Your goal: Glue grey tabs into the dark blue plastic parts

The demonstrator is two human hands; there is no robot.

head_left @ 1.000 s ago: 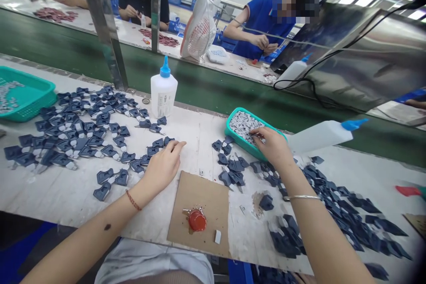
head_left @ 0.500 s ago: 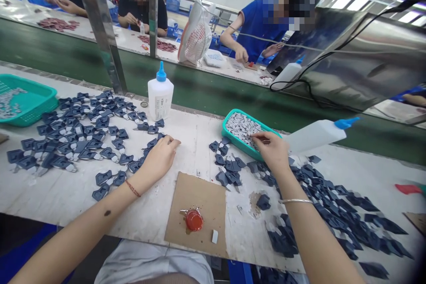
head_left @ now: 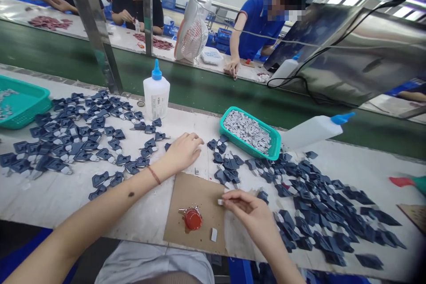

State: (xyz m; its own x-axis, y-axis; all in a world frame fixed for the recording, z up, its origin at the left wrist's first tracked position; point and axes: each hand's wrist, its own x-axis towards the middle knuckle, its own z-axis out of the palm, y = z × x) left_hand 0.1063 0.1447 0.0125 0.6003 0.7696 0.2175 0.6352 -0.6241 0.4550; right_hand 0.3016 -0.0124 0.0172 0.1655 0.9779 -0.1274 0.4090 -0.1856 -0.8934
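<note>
Between thumb and fingertips, my right hand (head_left: pixel 248 211) pinches a small white piece (head_left: pixel 220 202) over the right edge of a brown cardboard square (head_left: pixel 175 226). On the cardboard lie a red blob (head_left: pixel 193 219) in a wet patch and another white piece (head_left: pixel 214 234). My left hand (head_left: pixel 186 150) hovers or rests above the cardboard's far edge, near some dark blue parts; its fingers are bent and what they hold, if anything, is hidden. Beyond my hands stands a green basket (head_left: pixel 278 144) full of small white pieces.
Dark blue parts (head_left: pixel 89 133) spread across the left, and more (head_left: pixel 319 204) across the right. A white glue bottle (head_left: pixel 156 95) stands upright; another (head_left: pixel 314 132) leans beside the basket. A second green basket (head_left: pixel 40 97) is far left. People work across the green belt (head_left: pixel 186 84).
My right hand has left the basket and come down toward the cardboard with a white piece. My left hand has moved right, toward the middle.
</note>
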